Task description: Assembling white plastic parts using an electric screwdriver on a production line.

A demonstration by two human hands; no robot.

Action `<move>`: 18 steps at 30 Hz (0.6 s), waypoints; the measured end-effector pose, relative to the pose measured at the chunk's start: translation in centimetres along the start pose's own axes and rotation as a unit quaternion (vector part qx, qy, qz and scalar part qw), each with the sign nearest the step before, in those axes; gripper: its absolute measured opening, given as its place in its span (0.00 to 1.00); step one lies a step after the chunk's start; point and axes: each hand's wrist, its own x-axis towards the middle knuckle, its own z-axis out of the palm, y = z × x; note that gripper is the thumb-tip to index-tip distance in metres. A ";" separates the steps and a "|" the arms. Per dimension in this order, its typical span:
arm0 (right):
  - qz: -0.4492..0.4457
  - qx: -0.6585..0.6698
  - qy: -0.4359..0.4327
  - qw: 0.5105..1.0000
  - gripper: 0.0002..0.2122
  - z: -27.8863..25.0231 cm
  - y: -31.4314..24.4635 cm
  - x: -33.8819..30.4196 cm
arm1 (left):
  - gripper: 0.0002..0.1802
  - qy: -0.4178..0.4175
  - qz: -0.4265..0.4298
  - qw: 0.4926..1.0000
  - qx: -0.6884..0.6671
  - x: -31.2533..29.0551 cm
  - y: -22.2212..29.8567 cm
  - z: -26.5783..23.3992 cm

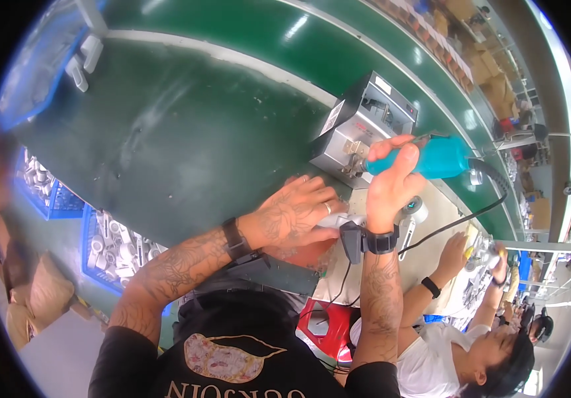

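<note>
My right hand (395,186) is wrapped round a teal electric screwdriver (441,159), which lies almost level. Its tip meets or nearly meets the metal fitting (353,151) on the front of a silver-and-black box-shaped machine (342,123), probably a screw feeder. On the green table my left hand (298,211) has its fingers closed on a white plastic part (338,220); the hand hides much of it. Just right of my right wrist lies another white part with a round dark face (414,209).
Blue baskets (86,255) of white parts stand beyond the table's left edge. A blue crate (17,99) is at the far left. A black cable (461,222) trails from the screwdriver. To the right, a co-worker's hands (454,255) handle white parts. A red stool (325,331) stands below.
</note>
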 end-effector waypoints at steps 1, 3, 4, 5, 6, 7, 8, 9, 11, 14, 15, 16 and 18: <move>0.000 0.001 0.001 1.000 0.18 0.1 0.0 -0.1 | 0.22 0.005 0.002 1.000 0.002 0.0 0.1 -0.1; 0.029 -0.004 0.012 0.999 0.17 0.1 -0.3 -0.2 | 0.23 0.008 0.005 1.000 0.003 0.0 0.2 -0.3; 0.029 -0.007 0.015 0.999 0.17 0.2 -0.7 -0.4 | 0.22 0.003 -0.004 1.000 0.003 -0.1 0.2 -0.4; 0.039 -0.013 -0.001 0.999 0.17 0.4 -1.3 -0.6 | 0.22 -0.002 -0.014 1.000 0.002 -0.1 0.2 -0.5; 0.050 -0.020 -0.017 0.998 0.18 0.4 -1.9 -0.9 | 0.22 -0.002 -0.011 1.000 -0.001 0.0 0.2 -0.4; 0.050 -0.022 -0.017 0.998 0.18 0.2 -2.6 -1.3 | 0.21 -0.002 -0.014 1.000 -0.003 -0.1 0.1 -0.4; 0.052 -0.024 0.008 0.998 0.19 -0.2 -3.2 -2.2 | 0.21 -0.004 -0.026 1.000 -0.003 -0.5 0.2 -0.3; 0.054 -0.026 0.032 0.998 0.20 -0.6 -3.6 -3.0 | 0.21 -0.005 -0.036 0.999 -0.003 -0.5 0.0 -0.3; 0.048 0.014 0.058 0.997 0.25 -1.7 -4.5 -4.7 | 0.19 0.007 -0.012 1.000 0.011 -0.3 -0.3 -0.1; 0.057 0.026 0.025 0.998 0.28 -3.3 -5.3 -6.4 | 0.19 0.014 0.001 1.000 -0.003 -0.2 -0.3 0.2; 0.053 0.005 0.028 0.998 0.29 -3.2 -5.4 -6.9 | 0.19 -0.005 -0.006 1.000 -0.012 0.0 -0.2 0.0; 0.051 -0.014 0.032 0.998 0.30 -3.1 -5.4 -7.3 | 0.19 -0.009 -0.006 1.000 -0.014 -0.1 -0.3 0.0; 0.051 -0.015 0.034 0.998 0.31 -3.1 -5.4 -7.8 | 0.18 -0.006 -0.011 1.000 -0.003 -0.4 -0.4 0.0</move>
